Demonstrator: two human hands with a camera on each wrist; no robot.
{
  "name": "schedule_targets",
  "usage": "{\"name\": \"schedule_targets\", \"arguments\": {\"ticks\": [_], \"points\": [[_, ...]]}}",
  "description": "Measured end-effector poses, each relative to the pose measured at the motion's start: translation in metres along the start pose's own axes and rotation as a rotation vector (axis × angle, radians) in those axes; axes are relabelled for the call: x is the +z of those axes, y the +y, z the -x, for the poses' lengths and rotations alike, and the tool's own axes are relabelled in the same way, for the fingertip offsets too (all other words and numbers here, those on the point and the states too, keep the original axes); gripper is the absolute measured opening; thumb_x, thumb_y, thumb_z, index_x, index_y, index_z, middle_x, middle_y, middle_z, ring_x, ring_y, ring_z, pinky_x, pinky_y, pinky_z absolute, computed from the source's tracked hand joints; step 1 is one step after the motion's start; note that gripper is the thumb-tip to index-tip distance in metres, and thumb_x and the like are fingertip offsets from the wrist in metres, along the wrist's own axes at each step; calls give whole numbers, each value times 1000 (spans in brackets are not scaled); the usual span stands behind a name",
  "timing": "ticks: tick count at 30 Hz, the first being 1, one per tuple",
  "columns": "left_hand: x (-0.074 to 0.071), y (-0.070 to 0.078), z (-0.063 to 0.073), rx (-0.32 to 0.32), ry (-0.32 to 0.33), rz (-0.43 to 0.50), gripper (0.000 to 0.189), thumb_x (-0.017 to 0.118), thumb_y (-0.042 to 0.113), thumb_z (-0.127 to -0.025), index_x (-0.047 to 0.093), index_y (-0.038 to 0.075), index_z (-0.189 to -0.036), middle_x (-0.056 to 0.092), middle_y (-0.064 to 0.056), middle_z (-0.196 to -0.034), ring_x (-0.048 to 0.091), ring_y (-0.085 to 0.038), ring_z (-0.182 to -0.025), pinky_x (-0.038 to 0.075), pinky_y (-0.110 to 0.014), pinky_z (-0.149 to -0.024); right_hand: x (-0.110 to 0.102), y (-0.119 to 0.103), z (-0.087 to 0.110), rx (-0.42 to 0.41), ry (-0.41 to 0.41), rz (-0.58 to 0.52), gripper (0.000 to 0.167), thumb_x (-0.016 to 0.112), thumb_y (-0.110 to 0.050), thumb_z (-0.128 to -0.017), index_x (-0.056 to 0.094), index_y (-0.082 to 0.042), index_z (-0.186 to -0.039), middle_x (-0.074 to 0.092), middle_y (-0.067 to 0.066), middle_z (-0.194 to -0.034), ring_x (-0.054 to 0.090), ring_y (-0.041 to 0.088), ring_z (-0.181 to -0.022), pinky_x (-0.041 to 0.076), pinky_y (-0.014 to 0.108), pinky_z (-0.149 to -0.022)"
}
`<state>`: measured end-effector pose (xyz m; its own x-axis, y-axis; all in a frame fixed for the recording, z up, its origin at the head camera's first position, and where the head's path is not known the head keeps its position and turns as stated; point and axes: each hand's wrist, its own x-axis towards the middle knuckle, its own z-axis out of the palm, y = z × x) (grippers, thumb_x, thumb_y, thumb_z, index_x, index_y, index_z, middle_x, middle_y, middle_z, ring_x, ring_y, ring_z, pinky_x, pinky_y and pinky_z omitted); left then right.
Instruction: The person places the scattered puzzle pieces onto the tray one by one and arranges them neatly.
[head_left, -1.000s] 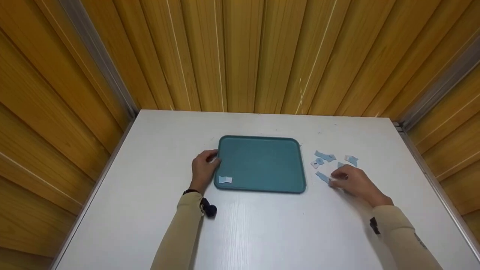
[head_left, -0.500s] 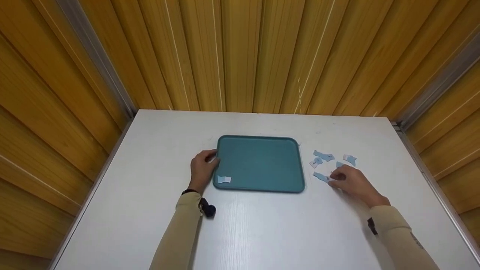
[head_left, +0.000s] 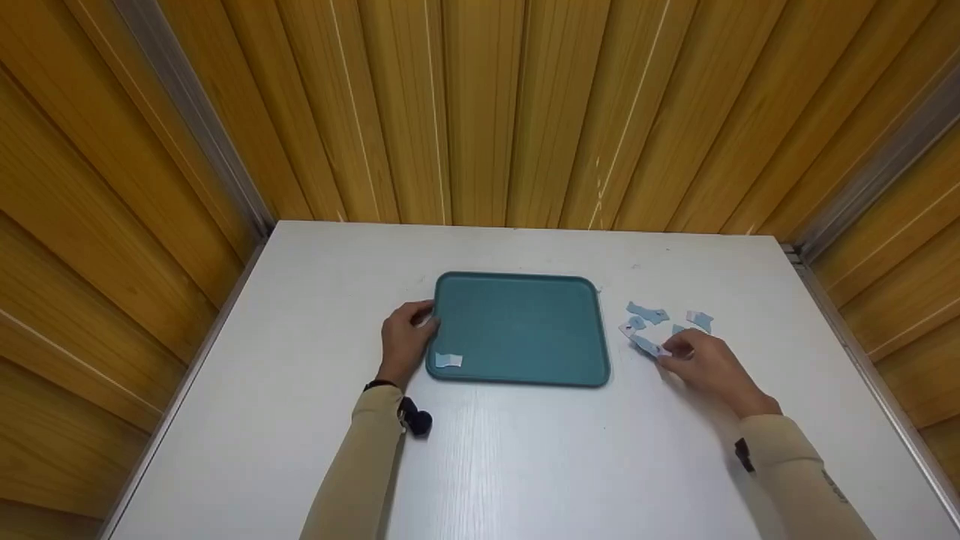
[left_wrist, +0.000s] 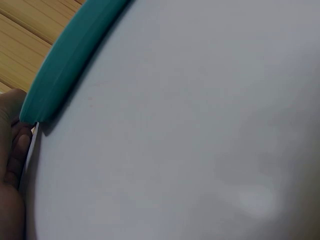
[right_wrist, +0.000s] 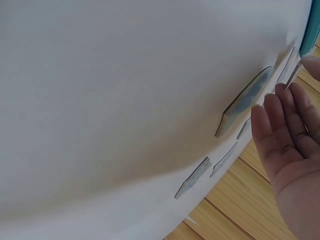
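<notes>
In the head view my left hand (head_left: 406, 341) holds the left rim of a flat teal tray (head_left: 525, 322), thumb and fingers at its edge. A small light-blue and white puzzle piece (head_left: 448, 361) lies in the tray's near left corner. To the right of the tray, my right hand (head_left: 711, 369) pinches a long light-blue puzzle piece (head_left: 646, 346) between thumb and fingertips, its near end raised. In the right wrist view the thumb and fingers of the right hand (right_wrist: 290, 130) meet around the thin edge of a piece (right_wrist: 294, 74).
Around the right hand lie several irregular pieces: a blue one (head_left: 647, 313), a white-cornered one (head_left: 631, 325) and another (head_left: 700, 321) farther right. They rest on a white table (head_left: 480, 465), walled behind by yellow wood-patterned panels (head_left: 480, 112).
The right fingers have turned the pinched piece a little and moved its far end up against the white-cornered piece. My left hand stays at the tray's rim.
</notes>
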<state>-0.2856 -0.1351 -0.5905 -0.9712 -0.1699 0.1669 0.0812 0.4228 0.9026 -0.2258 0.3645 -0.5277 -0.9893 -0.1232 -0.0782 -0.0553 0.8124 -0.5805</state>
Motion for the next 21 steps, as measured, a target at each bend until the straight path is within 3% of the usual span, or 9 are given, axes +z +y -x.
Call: {"name": "schedule_targets", "arguments": {"ticks": [9,16,21], "points": [[1,-1,-1,23,0,-14,32,79,5,-95,75,4,-127,74,-8,-122,68,-23,-113,55,-38,-99,-2,-5,-1,-59,76,-7,35,75,-19,-100,70,1,-128,69,20,-122,65,39,-112,54,58,-102],[0,-2,-1,30,0,-11,31,79,4,-95,76,5,-126,74,-7,-123,67,-23,-113,54,-37,-100,1,-10,-3,-202,161,-8,24,79,-8,-96,77,-2,-119,71,12,-111,71,36,-107,57,53,-96],[0,-1,-1,31,-2,-3,31,79,5,-95,75,4,-126,74,-8,-123,67,-23,-114,55,-37,-100,4,-16,-5,-242,188,-15,24,81,-8,-95,78,-4,-118,71,9,-109,71,34,-105,58,52,-95]]}}
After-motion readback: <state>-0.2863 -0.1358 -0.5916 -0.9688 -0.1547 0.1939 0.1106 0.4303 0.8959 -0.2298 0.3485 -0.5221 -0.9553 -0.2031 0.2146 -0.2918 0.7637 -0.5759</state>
